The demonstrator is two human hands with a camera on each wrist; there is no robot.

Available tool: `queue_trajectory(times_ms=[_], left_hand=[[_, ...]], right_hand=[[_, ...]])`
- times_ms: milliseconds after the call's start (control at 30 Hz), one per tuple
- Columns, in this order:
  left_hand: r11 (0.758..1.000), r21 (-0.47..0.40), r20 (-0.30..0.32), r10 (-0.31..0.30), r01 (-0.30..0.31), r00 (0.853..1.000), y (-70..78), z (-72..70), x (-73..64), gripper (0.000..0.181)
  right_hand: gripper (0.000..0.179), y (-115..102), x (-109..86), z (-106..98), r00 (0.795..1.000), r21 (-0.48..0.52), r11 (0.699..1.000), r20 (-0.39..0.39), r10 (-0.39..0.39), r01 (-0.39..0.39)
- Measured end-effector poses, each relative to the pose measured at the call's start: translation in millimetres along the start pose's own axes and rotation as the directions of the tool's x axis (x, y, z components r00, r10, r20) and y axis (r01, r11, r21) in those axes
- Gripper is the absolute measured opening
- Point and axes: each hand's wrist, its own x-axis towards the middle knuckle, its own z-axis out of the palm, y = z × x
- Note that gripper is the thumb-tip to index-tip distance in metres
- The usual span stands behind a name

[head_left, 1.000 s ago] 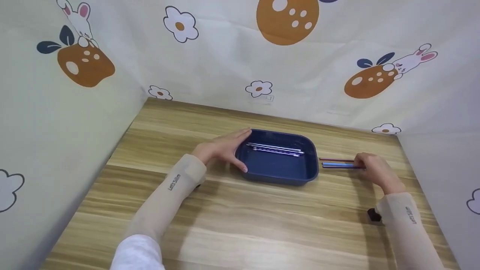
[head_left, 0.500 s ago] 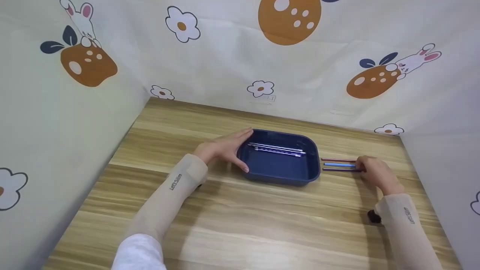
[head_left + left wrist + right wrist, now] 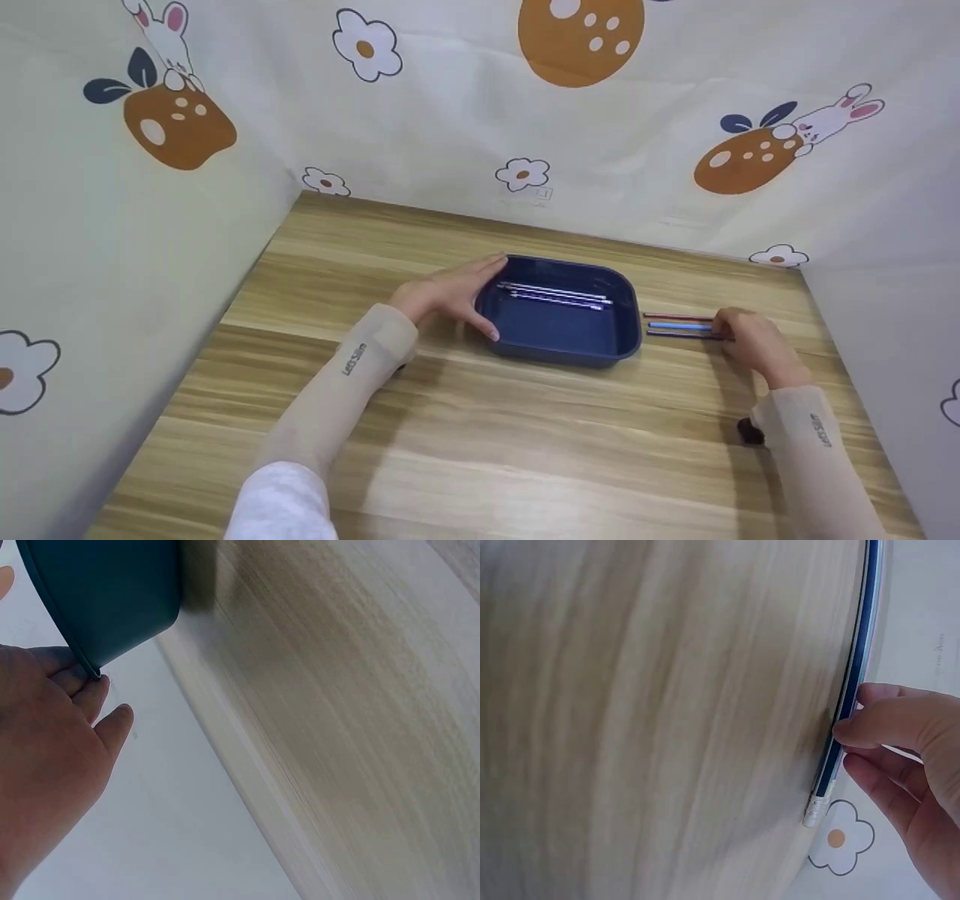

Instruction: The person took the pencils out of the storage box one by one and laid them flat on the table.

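Observation:
A dark blue rectangular tray [image 3: 551, 341] rests on the table with several shiny pencils [image 3: 555, 295] lying lengthwise in it. My left hand [image 3: 448, 297] holds its left end, thumb at the near corner and fingers at the far one; the left wrist view has fingertips [image 3: 91, 696] against the rim. Right of the tray lie a dark red pencil [image 3: 671, 316], a light blue pencil [image 3: 675, 326] and a dark blue pencil [image 3: 679, 335], side by side. With thumb and fingers, my right hand [image 3: 759, 343] pinches the dark blue pencil near its pale, eraser-like end [image 3: 816, 810].
The wood-grain table [image 3: 480, 442] stretches toward me in front of the tray. Patterned sheets with flowers and rabbits [image 3: 420, 120] hang close behind it and along both sides. A small black device [image 3: 750, 432] sits at my right wrist.
The dark blue pencil stood a little apart from the light blue one half a second ago; now it lies closer to it. My left hand and the tray hold their place.

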Motion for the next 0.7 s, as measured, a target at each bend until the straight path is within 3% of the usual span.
queue_trajectory(times_ms=[267, 433, 700], left_hand=[[1.0, 0.012, 0.015, -0.015, 0.015, 1.0, 1.6, -0.8, -1.1, 0.13], [1.0, 0.015, 0.014, -0.007, 0.007, 1.0, 0.6, 1.7, -0.1, 0.131], [1.0, 0.008, 0.007, -0.011, 0.011, 1.0, -1.5, -0.4, -1.0, 0.131]], right_hand=[[0.025, -17.3, 3.9, -15.1, 1.0, 0.06, 0.998, -0.024, 0.004, -0.003], [0.017, -38.4, 9.5, -27.0, 0.999, 0.085, 0.996, -0.047, -0.025, 0.029], [0.021, -78.4, 29.2, -33.7, 0.998, 0.187, 0.982, -0.048, -0.032, 0.04]])
